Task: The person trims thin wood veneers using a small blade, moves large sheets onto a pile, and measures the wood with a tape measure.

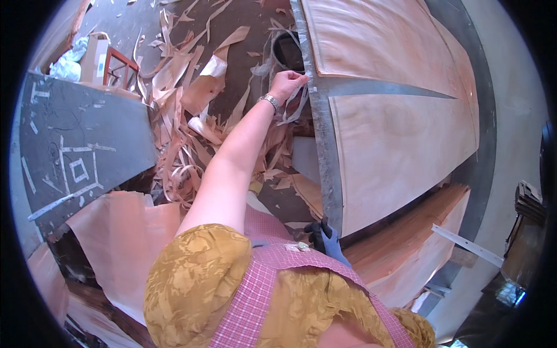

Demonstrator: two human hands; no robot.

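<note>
My left hand (287,87), bare with a metal watch (270,102) at the wrist, reaches to the left edge of the grey table (333,185). Its fingertips are pinched together there; what lies between them is too small to make out. Thin pale strips (297,110) hang just below this hand. In a blue and black work glove (332,240), my right hand (322,235) is close to my apron, by the table's near corner. Its fingers are curled, and anything inside them is hidden. Two veneer sheets, a near one (400,151) and a far one (383,37), lie on the table.
Wood veneer scraps (185,104) are heaped on the floor to the left. A dark container (288,51) stands beside the far table edge. A second grey table (93,145) carries tape pieces. Veneer stacks (406,243) lie at the near right, with a pale metal bar (467,246) sticking out.
</note>
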